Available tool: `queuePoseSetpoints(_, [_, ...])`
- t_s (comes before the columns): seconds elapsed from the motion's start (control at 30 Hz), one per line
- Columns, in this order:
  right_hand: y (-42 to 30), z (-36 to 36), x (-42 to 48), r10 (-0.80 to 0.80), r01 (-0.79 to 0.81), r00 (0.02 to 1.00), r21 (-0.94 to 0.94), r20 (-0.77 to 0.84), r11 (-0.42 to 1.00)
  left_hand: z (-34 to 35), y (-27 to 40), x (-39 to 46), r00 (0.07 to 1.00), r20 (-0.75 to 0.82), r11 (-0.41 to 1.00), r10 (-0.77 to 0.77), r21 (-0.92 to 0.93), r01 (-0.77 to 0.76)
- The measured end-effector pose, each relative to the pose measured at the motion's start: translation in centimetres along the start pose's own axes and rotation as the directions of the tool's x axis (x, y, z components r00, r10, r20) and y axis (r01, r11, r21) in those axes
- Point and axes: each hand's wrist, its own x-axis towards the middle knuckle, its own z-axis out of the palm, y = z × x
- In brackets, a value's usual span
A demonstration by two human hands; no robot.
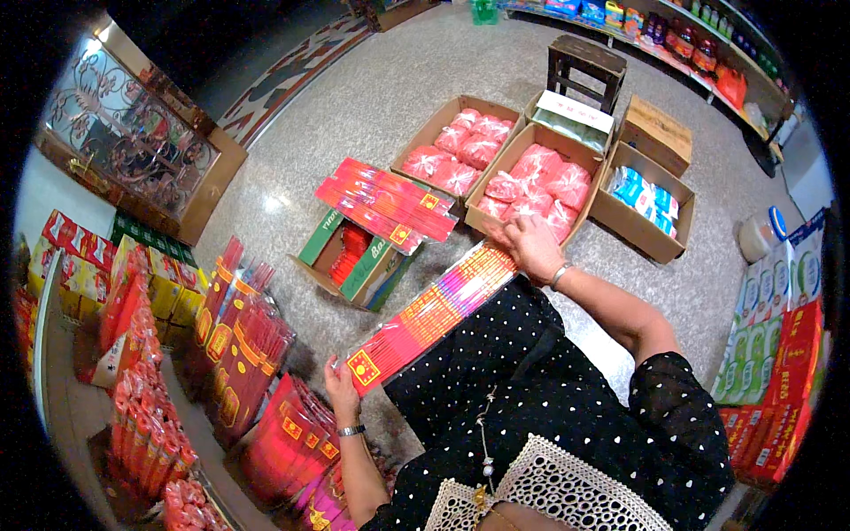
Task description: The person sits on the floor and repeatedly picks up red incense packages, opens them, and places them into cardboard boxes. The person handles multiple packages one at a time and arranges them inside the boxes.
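My left hand point(342, 391) grips the lower end of a long, clear-wrapped pack of incense sticks point(431, 312). The pack is banded in red, orange and purple, with a yellow emblem near that end. At its other end my right hand point(534, 249) holds on, fingers partly curled over the plastic. The pack slants across the front of my black dotted clothing. Just beyond it, several similar red packs point(382, 199) lie across the top of a green-and-brown carton point(312, 269). Red items point(352, 249) show inside that carton.
Ahead stand open cardboard boxes of pink bundles point(458, 143) and a box of blue-and-white packets point(644, 192). A dark wooden stool point(588, 63) is behind them. On my left, upright incense bundles point(246, 352) and red candle packs point(143, 425) crowd a shelf; stacked cartons point(764, 372) rise at right.
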Motion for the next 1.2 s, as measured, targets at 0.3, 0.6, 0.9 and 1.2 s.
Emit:
queuePoseSetpoints(0.3, [-20.5,3.8,1.7,-0.598,0.592,0.799,0.257,-0.063,0.764,1.1,3.5,-1.8,0.992,-0.063,0.957,0.107,0.278,-0.086])
queuePoseSetpoints(0.6, [-14.4,0.4,2.7,-0.449,0.422,0.887,0.208,0.109,0.883,0.0,1.1,-2.9,0.984,-0.104,0.941,0.141,0.324,-0.101])
queuePoseSetpoints(0.9, [5.4,5.2,3.7,0.204,-0.218,0.975,0.222,0.083,0.951,0.0,1.1,-1.9,1.0,-0.017,0.997,0.016,0.07,-0.014])
queuePoseSetpoints(1.2, [9.9,1.7,0.8,0.006,-0.708,0.637,0.588,0.771,-0.391,-1.9,3.4,-2.1,0.931,0.224,0.882,-0.288,-0.317,0.349])
